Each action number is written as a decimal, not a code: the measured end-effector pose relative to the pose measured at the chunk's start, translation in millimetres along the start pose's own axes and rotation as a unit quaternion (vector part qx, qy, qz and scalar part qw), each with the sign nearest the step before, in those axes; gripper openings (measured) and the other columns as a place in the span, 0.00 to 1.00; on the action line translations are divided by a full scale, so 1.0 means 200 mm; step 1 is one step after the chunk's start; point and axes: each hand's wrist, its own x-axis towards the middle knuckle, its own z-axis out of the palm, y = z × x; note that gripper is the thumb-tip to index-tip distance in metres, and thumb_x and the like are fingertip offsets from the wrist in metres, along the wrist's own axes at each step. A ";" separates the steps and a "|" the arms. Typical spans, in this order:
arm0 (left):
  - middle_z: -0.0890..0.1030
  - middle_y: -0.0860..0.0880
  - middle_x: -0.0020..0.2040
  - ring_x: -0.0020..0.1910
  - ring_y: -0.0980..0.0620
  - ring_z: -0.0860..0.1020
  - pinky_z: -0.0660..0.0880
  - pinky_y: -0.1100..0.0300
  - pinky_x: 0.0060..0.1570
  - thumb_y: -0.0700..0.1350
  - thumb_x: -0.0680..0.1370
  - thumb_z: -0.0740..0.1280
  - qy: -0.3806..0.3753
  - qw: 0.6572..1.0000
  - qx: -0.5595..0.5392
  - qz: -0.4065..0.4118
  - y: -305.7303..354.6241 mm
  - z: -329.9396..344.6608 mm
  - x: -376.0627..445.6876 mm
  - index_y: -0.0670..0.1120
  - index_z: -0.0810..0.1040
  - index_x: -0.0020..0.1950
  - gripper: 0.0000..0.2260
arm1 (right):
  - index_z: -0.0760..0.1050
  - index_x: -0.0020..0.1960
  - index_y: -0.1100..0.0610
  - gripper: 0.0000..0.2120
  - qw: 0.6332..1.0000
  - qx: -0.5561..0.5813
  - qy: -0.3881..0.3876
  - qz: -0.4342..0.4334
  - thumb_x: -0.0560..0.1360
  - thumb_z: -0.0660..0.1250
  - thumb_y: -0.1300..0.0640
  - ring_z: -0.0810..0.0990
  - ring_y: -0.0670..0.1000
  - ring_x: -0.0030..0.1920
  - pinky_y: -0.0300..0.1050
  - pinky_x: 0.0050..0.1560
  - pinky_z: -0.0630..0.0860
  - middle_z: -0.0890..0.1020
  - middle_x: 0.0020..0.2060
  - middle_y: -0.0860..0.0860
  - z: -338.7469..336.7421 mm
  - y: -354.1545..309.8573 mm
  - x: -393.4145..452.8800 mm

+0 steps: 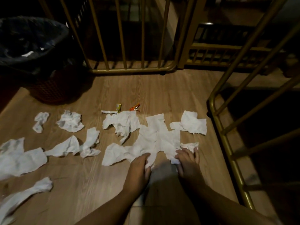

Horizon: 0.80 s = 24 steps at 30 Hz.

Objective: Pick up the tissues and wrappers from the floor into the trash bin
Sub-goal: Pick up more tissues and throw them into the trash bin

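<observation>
The left hand (pixel 140 164) rests on the near edge of a large, flat, crumpled white tissue sheet (pixel 155 140) on the wooden plank floor (pixel 90 184), its fingers curled onto the paper but not clearly closed around it. The right hand (pixel 188 161) lies spread-fingered on the sheet's right end, touching a small white tissue scrap (pixel 190 145) just beyond its fingertips. This looks like the gathering step: both hands seem set to bunch the sheet together. More crumpled white tissues (pixel 70 121) lie scattered leftward across the floor, and a small yellow wrapper (pixel 118 108) and an orange wrapper (pixel 135 107) sit just behind the pile. The dark-lined woven trash bin (pixel 39 65) stands well apart at the far left, beside a brass-coloured metal railing (pixel 129 69). Next, I judge, the hands must draw inward, close on the wad, then carry it left to the bin.
</observation>
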 end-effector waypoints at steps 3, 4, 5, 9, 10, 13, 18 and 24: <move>0.80 0.56 0.50 0.49 0.60 0.73 0.64 0.67 0.54 0.52 0.78 0.65 0.008 1.000 0.003 0.013 0.00 -0.03 -0.04 0.53 0.75 0.64 0.14 | 0.79 0.47 0.54 0.18 0.999 0.032 0.042 0.003 0.75 0.55 0.45 0.82 0.57 0.51 0.56 0.67 0.60 0.84 0.45 0.52 0.01 -0.04 0.03; 0.79 0.57 0.45 0.47 0.59 0.72 0.63 0.65 0.52 0.54 0.79 0.64 0.009 1.000 0.008 0.008 0.00 -0.04 -0.06 0.55 0.75 0.62 0.12 | 0.79 0.48 0.54 0.17 0.997 0.063 0.045 0.012 0.76 0.55 0.45 0.82 0.56 0.49 0.55 0.63 0.66 0.84 0.44 0.52 0.01 -0.07 0.05; 0.76 0.58 0.42 0.46 0.57 0.71 0.62 0.64 0.49 0.55 0.79 0.63 0.012 1.000 0.007 -0.001 0.01 -0.05 -0.08 0.56 0.75 0.60 0.11 | 0.78 0.48 0.53 0.17 0.993 0.105 0.046 0.030 0.77 0.56 0.44 0.81 0.54 0.47 0.51 0.58 0.71 0.83 0.44 0.51 0.00 -0.09 0.06; 0.80 0.58 0.44 0.46 0.60 0.77 0.73 0.68 0.45 0.49 0.77 0.68 0.037 0.995 -0.084 -0.029 0.01 -0.07 -0.07 0.55 0.77 0.55 0.07 | 0.80 0.49 0.54 0.14 0.974 0.208 0.075 0.041 0.77 0.64 0.43 0.81 0.46 0.42 0.41 0.41 0.78 0.83 0.41 0.49 -0.02 -0.17 0.13; 0.81 0.57 0.46 0.47 0.61 0.78 0.75 0.66 0.47 0.45 0.77 0.69 0.047 0.992 -0.110 -0.026 0.01 -0.08 -0.06 0.53 0.78 0.54 0.07 | 0.81 0.45 0.56 0.14 0.976 0.192 0.104 0.006 0.76 0.66 0.45 0.80 0.47 0.38 0.40 0.37 0.77 0.82 0.37 0.51 -0.02 -0.18 0.15; 0.79 0.53 0.48 0.49 0.58 0.77 0.75 0.62 0.48 0.37 0.75 0.68 0.109 0.988 -0.113 0.011 0.02 -0.13 -0.01 0.49 0.79 0.52 0.10 | 0.77 0.31 0.60 0.19 0.956 0.224 0.181 0.046 0.74 0.68 0.47 0.74 0.51 0.26 0.43 0.27 0.71 0.76 0.25 0.53 -0.07 -0.24 0.24; 0.75 0.48 0.52 0.55 0.61 0.73 0.69 0.70 0.56 0.37 0.71 0.62 0.212 0.965 -0.154 0.004 0.07 -0.22 0.11 0.48 0.77 0.52 0.13 | 0.70 0.30 0.58 0.21 0.910 0.349 0.207 0.083 0.79 0.62 0.50 0.72 0.47 0.28 0.39 0.31 0.66 0.72 0.25 0.50 -0.16 -0.27 0.36; 0.74 0.49 0.66 0.68 0.54 0.68 0.64 0.56 0.71 0.36 0.72 0.61 0.136 0.983 -0.124 -0.010 0.02 -0.19 0.23 0.47 0.75 0.64 0.21 | 0.73 0.39 0.56 0.16 0.929 0.308 0.170 0.116 0.80 0.59 0.48 0.74 0.44 0.33 0.39 0.34 0.69 0.76 0.32 0.50 -0.08 -0.31 0.45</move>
